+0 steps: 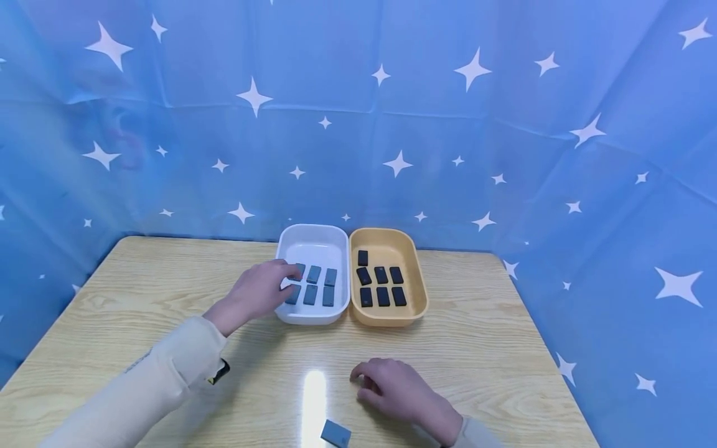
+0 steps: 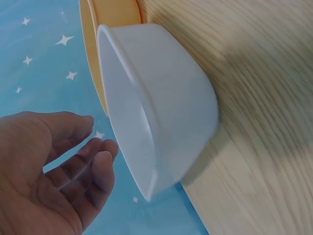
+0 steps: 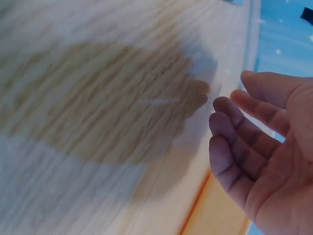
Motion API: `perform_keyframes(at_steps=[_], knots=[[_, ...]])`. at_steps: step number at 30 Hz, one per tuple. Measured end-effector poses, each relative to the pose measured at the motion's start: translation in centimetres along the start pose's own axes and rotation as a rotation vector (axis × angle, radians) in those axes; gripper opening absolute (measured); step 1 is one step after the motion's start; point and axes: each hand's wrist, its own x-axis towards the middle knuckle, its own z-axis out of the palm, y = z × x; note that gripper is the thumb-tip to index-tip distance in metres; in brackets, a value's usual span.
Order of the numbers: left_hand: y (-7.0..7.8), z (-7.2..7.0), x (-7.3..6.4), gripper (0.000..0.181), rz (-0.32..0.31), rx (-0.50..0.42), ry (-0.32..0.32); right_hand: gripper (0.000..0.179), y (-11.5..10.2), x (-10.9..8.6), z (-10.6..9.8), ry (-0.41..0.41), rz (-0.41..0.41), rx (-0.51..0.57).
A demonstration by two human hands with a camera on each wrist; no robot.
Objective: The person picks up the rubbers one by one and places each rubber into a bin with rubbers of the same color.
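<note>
My left hand [image 1: 260, 287] reaches over the left rim of the white tray [image 1: 313, 319], fingertips at the upper-left blue-grey rectangular piece [image 1: 300, 269]. In the left wrist view the thumb and fingers are loosely bent and apart, with nothing between them. Several blue-grey pieces [image 1: 328, 296] lie in two rows in that tray; my fingers partly cover the leftmost ones. Above the table's front part, my right hand [image 1: 400, 391] hangs loosely curled and holds nothing. Left of it, a single blue-grey piece [image 1: 336, 433] lies on the table near the bottom of the head view.
Right beside the white tray stands a yellow-orange tray [image 1: 389, 322] with several black rectangular pieces [image 1: 383, 296]. Both trays are near the back edge of the wooden table [image 1: 470, 336]. A blue curtain with white stars [image 1: 358, 143] hangs behind. Something small, black and yellow [image 1: 220, 372] shows by the left cuff.
</note>
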Motion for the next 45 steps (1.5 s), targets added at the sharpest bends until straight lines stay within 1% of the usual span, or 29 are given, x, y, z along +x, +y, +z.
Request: perform_keyframes(at_steps=[7,10,17,21,24,27,29,32,35,40,42,45], knots=[[-2.1,-0.6,-1.8,0.021,-0.035,-0.029,0.037,0.022,-1.2,0.3,0.4,-0.028,-0.08,-0.035],[-2.8,-0.6,-2.6,0.021,-0.038,-0.039,0.056,0.021,-1.8,0.3,0.4,-0.043,-0.106,-0.047],[-4.4,-0.5,-4.0,0.025,-0.062,-0.067,0.114,0.022,-2.9,0.4,0.6,-0.158,-0.108,-0.002],[-5.0,-0.1,-4.6,0.026,-0.081,-0.079,0.127,0.026,-3.5,0.4,0.7,-0.197,-0.126,-0.011],[-5.4,0.2,-5.0,0.026,-0.099,-0.084,0.12,0.028,-3.9,0.4,0.8,-0.215,-0.151,-0.022],[-5.7,0.4,-5.3,0.026,-0.109,-0.088,0.112,0.028,-4.3,0.6,1.1,-0.24,-0.153,-0.027],[-5.8,0.5,-5.5,0.026,-0.11,-0.084,0.112,0.027,-4.6,0.6,1.3,-0.239,-0.155,-0.054],[-6.0,0.6,-5.8,0.025,-0.111,-0.075,0.117,0.025,-4.9,0.6,1.6,-0.24,-0.138,-0.076],[-6.1,0.8,-6.0,0.025,-0.117,-0.073,0.121,0.023,-5.1,0.7,1.8,-0.239,-0.151,-0.1],[-6.4,1.2,-6.5,0.024,-0.121,-0.081,0.119,0.024,-5.4,0.8,2.1,-0.238,-0.215,-0.158],[-6.4,1.4,-6.6,0.024,-0.117,-0.084,0.123,0.023,-5.5,0.8,2.2,-0.237,-0.225,-0.164],[-6.5,1.5,-6.7,0.023,-0.121,-0.09,0.129,0.022,-5.5,0.9,2.2,-0.252,-0.213,-0.145]])
